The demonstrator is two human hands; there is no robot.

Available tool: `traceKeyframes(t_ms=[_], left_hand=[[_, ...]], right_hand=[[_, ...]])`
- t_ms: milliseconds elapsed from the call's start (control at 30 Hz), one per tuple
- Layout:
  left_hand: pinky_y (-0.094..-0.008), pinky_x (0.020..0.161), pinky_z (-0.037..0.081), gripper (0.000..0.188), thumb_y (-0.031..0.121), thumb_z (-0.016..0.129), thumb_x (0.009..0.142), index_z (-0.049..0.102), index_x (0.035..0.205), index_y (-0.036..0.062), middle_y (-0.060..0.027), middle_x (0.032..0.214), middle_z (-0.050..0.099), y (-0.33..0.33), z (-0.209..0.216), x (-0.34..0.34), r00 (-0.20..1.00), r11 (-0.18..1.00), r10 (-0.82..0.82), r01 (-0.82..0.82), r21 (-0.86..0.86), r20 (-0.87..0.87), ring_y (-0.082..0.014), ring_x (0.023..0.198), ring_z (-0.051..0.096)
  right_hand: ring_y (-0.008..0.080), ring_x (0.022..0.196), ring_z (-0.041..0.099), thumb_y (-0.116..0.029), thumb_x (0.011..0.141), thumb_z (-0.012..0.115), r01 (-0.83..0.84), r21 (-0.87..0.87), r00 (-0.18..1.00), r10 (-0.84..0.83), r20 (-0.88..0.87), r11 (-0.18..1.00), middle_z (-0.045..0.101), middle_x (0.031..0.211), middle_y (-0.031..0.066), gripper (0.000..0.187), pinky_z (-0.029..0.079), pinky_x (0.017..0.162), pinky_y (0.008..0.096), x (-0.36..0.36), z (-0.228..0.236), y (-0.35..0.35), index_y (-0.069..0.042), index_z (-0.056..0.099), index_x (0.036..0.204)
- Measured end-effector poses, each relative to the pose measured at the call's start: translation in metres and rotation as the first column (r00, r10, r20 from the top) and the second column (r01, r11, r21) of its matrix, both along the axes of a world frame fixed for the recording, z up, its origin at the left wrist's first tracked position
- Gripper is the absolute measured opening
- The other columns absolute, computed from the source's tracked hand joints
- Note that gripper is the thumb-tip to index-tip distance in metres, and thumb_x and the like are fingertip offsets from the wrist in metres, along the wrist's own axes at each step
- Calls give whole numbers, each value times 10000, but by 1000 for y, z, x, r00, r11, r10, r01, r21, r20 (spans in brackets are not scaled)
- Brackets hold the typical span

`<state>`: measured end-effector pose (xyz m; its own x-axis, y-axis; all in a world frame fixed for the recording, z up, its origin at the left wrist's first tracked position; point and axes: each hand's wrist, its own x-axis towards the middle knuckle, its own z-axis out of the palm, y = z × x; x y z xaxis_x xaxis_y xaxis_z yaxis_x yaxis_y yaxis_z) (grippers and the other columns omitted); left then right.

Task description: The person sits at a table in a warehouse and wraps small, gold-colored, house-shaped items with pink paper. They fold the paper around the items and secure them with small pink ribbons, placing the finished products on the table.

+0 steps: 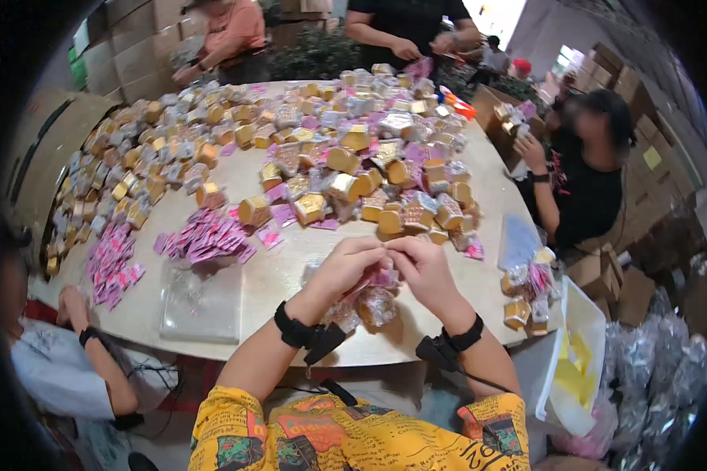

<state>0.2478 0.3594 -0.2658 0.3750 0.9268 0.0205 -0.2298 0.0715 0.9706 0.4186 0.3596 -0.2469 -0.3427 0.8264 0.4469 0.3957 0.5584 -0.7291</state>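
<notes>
My left hand (339, 273) and my right hand (429, 272) meet over the near edge of the table, thumbs and fingertips pinched together. Between them is a crinkled clear plastic bag (385, 276) with something pink showing through it. Just under my hands sit a few plastic-wrapped pieces (376, 306), partly covered by my fingers. Beyond my fingertips begins a big heap of small gold-and-clear wrapped packs (389, 220). A pile of pink sachets (210, 235) lies to the left of my left hand.
A stack of flat clear bags (200, 302) lies at left, near a second pink sachet pile (111, 263). Several packs (517, 312) rest by the right edge, beside a white bin (577, 345). Other people stand or sit around the table; cardboard boxes (126, 51) line the walls.
</notes>
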Motion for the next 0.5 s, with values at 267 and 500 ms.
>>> traceKeyframes(t_ms=[267, 500], left_hand=[[-186, 564, 421, 118, 116, 549, 884, 571, 936, 13, -13, 724, 565, -10, 5, 1, 996, 992, -70, 76, -101, 63, -69, 635, 537], [-253, 686, 505, 272, 40, 599, 834, 458, 1067, 38, -88, 882, 626, -13, 2, -3, 946, 995, 70, -42, -94, 317, -152, 762, 624]], right_hand=[[264, 679, 583, -94, 820, 537, -20, -176, 1000, 21, 2, 984, 580, 729, 141, 117, 456, 619, 355, 7, 5, 3, 6, 573, 868], [233, 788, 640, -171, 896, 461, -324, -453, 616, -178, -767, 830, 620, 979, 206, 221, 533, 638, 293, 79, 59, -6, 19, 568, 929]])
